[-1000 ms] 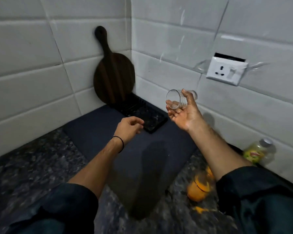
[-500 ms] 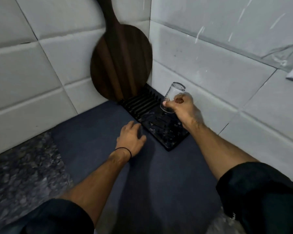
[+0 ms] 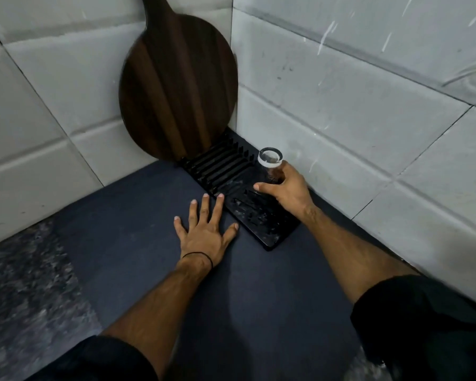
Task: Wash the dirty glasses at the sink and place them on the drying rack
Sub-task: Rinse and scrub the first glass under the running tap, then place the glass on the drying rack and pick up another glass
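glass (image 3: 270, 160) stands upright over the far half of the drying rack (image 3: 259, 224), thick round end up. its lower part sits inside the right hand (image 3: 286, 192), whose fingers and thumb curl round it from the near side. whether it touches the rack cannot be told. left hand (image 3: 204, 232) lies flat, fingers spread wide, on the dark mat (image 3: 149, 243) just beside the rack, fingertips at its edge. wooden board (image 3: 179, 86) leans on the wall at the rack's far end.
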Demonstrator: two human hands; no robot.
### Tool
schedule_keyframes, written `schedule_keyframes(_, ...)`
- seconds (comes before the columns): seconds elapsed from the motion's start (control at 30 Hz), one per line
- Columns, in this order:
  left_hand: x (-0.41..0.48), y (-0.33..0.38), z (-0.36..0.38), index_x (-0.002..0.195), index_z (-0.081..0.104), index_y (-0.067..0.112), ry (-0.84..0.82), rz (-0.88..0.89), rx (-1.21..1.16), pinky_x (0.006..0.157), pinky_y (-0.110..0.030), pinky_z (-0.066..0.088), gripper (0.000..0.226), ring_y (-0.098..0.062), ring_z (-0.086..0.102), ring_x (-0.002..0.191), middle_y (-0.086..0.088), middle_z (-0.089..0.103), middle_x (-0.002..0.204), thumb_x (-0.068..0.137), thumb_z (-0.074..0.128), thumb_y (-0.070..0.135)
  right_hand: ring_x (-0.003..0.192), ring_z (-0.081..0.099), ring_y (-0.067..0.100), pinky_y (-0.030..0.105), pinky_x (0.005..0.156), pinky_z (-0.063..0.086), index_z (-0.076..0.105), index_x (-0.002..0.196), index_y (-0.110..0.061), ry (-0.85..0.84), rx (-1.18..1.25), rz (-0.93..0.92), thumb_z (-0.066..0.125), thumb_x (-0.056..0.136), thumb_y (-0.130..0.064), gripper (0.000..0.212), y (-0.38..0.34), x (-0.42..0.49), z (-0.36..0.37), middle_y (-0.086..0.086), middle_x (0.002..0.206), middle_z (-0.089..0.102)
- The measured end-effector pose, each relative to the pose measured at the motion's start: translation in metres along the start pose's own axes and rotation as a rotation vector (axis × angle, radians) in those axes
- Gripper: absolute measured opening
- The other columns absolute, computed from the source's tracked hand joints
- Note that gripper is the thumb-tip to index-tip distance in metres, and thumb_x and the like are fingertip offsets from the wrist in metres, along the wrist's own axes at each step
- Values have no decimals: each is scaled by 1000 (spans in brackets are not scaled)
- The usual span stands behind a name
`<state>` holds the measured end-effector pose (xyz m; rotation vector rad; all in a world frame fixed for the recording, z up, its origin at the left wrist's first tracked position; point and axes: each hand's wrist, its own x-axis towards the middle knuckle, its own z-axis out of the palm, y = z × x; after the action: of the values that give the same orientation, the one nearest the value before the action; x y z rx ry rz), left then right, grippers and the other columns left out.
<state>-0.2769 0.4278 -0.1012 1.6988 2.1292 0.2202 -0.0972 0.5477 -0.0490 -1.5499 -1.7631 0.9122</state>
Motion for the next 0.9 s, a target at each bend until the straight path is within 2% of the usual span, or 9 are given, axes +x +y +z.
schedule_keyframes(0.07, -1, 0, 0, 153, -17, 45, 1, 1, -2, 116, -61, -12, 75, -22, -21, 151, 8, -18, 165, 96, 24, 70, 99, 67, 16, 23, 84, 50, 65, 116, -17, -1, -21, -4, 92, 66, -34, 59, 0, 1, -1, 2, 110, 70)
schedule_keyframes(0.17, -1, 0, -3, 154, -16, 45, -15, -1, -20, 116, -61, -13, 75, -22, -21, 151, 8, -18, 165, 96, 25, 69, 96, 64, 12, 13, 76, 44, 64, 118, -14, -35, -64, -27, 91, 70, -31, 58, -3, -1, -5, -1, 108, 67)
schedule_keyframes(0.33, -5, 2, -14, 156, -9, 43, -60, -4, -51, 118, -60, -9, 74, -23, -16, 153, 7, -13, 166, 98, 32, 64, 115, 59, 18, 29, 97, 45, 56, 126, -14, -81, -132, 16, 89, 71, -39, 69, -2, -13, -16, 3, 127, 62)
schedule_keyframes(0.4, -11, 5, -19, 158, 4, 38, -54, -13, -68, 118, -60, -1, 70, -24, -6, 154, 5, -3, 168, 100, 40, 53, 116, 60, 18, 29, 99, 45, 55, 130, -15, -72, -92, 26, 88, 72, -37, 71, -5, -25, -24, -1, 124, 63)
schedule_keyframes(0.5, -37, 12, -26, 141, 49, 27, 71, 46, -162, 113, -58, 23, 44, -25, 31, 144, 2, 40, 153, 97, 49, 32, 111, 57, 15, 28, 97, 46, 53, 135, -14, -8, -34, 47, 83, 79, -37, 68, -15, -53, -39, -1, 120, 57)
schedule_keyframes(0.6, -75, 22, -34, 116, 66, 21, 176, 139, -279, 96, -45, 42, 27, -26, 56, 115, 1, 64, 120, 93, 51, 22, 99, 60, 12, 19, 85, 49, 58, 128, -12, 79, 23, 45, 78, 85, -39, 55, -27, -93, -57, 0, 113, 62)
schedule_keyframes(0.7, -114, 28, -37, 114, 68, 21, 142, 182, -375, 91, -40, 49, 27, -26, 61, 108, -1, 68, 117, 93, 53, 21, 87, 62, 7, 9, 70, 47, 64, 114, -12, 170, 96, 28, 74, 89, -37, 37, -40, -149, -76, -4, 95, 66)
schedule_keyframes(0.83, -166, 31, -31, 114, 70, 22, 56, 248, -424, 94, -41, 51, 25, -24, 63, 109, -1, 69, 119, 94, 54, 22, 78, 63, 12, 30, 72, 51, 70, 93, -15, 282, 140, 20, 68, 89, -48, 33, -48, -233, -102, 0, 85, 70)
schedule_keyframes(0.9, -192, 34, -24, 113, 70, 22, 7, 264, -417, 94, -42, 51, 24, -24, 63, 108, -2, 69, 119, 95, 54, 22, 78, 64, 12, 33, 73, 52, 72, 89, -14, 322, 126, 23, 64, 92, -48, 35, -52, -274, -117, 5, 86, 73)
